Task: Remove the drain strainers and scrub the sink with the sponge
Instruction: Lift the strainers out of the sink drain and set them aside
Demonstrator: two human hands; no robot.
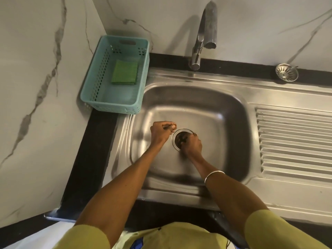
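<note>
No writing or brand can be read anywhere. In the steel sink [224,112], the right hand [192,145] reaches into the drain opening [179,139], fingers curled down inside it; what they grip is hidden. The left hand [160,132] hovers just beside the drain, fingers curled, seemingly pinching something small. One drain strainer [286,72] lies on the black surface [89,159] behind the drainboard. The green sponge [125,72] sits in a teal basket [89,97] near the tap [201,40], against marble-patterned walls.
</note>
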